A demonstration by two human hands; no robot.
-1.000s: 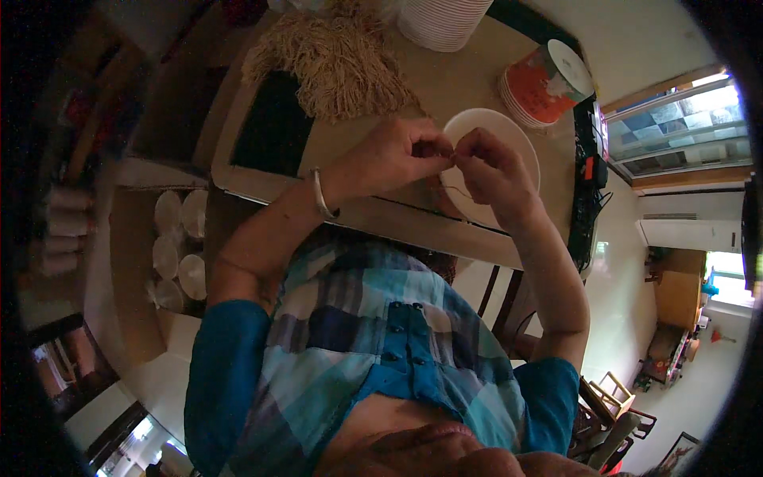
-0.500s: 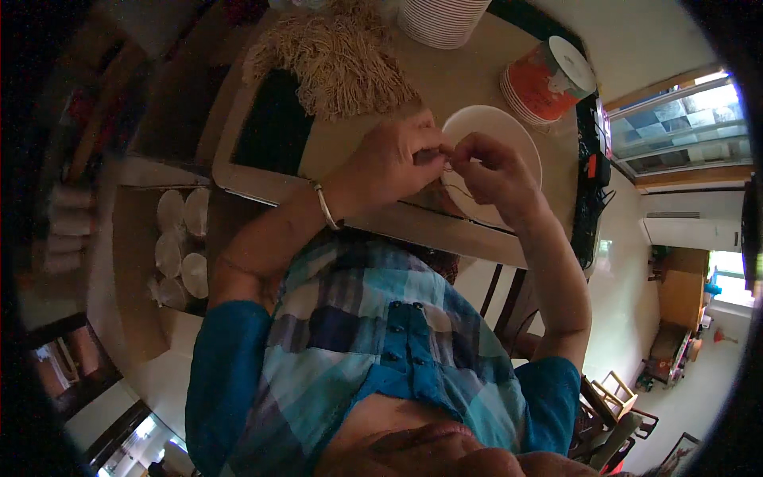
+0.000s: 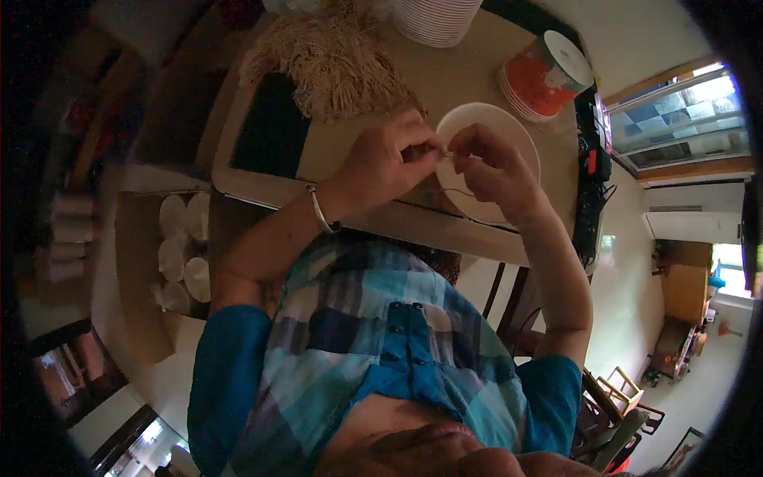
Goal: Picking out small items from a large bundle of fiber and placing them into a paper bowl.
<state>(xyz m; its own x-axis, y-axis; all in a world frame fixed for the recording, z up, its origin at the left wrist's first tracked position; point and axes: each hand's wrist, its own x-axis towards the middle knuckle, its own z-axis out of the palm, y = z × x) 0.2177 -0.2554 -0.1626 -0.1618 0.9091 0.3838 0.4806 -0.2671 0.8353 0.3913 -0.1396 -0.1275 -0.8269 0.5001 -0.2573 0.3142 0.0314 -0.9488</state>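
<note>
Keep both hands low over the white plate (image 3: 509, 127) and draw the thin pale strand (image 3: 459, 191) taut between them; your left hand (image 3: 387, 164) and right hand (image 3: 494, 168) each pinch it in a closed fingertip grip. The strand looks limp and wiry, the plate smooth and round, the tan fibre bundle (image 3: 334, 60) on the desk (image 3: 445, 71) shaggy.

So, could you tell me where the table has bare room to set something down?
Bare tabletop lies between the fibre bundle and the orange container. The near edge is crowded: both hands, left hand and right hand, meet over the white plate, beside the dark mat.
</note>
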